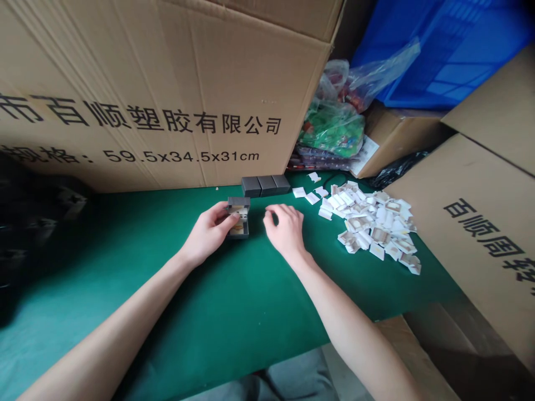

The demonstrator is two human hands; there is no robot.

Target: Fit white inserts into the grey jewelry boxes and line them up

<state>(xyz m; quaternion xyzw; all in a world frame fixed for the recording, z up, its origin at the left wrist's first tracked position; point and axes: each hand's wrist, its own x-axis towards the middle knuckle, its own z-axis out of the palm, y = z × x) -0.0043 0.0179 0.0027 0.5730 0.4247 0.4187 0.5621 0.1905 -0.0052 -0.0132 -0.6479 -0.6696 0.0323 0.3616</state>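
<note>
My left hand (209,228) grips a small open grey box (239,218) on the green table (217,312), with the thumb pressing on the pale insert inside it. My right hand (284,228) rests palm down just right of the box, fingers curled loosely, apart from it; whether anything is under the fingers is hidden. A pile of several white and tan inserts (371,223) lies to the right of my right hand. Three shut grey boxes (265,185) stand in a row behind the open one, against the big carton.
A large printed cardboard carton (159,89) walls off the back of the table. Another carton (472,234) stands at the right. Plastic bags of coloured items (334,122) and a blue crate (451,50) lie behind the pile. A dark object (33,223) sits at the left.
</note>
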